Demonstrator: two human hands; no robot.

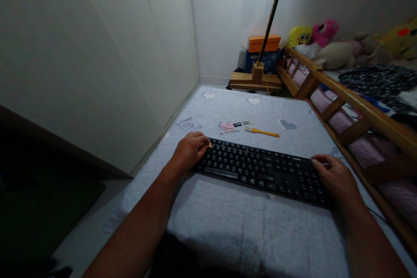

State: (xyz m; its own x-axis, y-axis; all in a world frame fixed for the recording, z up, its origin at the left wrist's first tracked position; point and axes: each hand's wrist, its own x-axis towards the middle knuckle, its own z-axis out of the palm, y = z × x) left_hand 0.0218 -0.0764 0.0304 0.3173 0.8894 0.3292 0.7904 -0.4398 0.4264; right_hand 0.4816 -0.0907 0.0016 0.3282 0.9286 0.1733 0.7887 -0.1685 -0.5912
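Note:
A black keyboard (257, 168) lies across the cloth in front of me, its long space bar on the side nearest me and the number pad at the right. My left hand (193, 150) is closed around its left end, fingers curled. A tiny tan bit shows at those fingertips, too small to name. At the opposite end, my right hand (337, 178) grips the right edge, thumb and fingers bent over the corner. Beyond the keyboard lie a brush (262, 132) with a yellow handle and a thin dark-handled tool (241, 124). Beside that tool is a small slender stick (230, 131).
A pale blue quilted cloth (211, 208) with hearts covers the surface. White cupboard doors (130, 52) rise at left; a wooden bed rail (355, 104) runs along the right. Behind stand a wooden stand (256, 77), an orange box (264, 44) and plush toys (325, 32).

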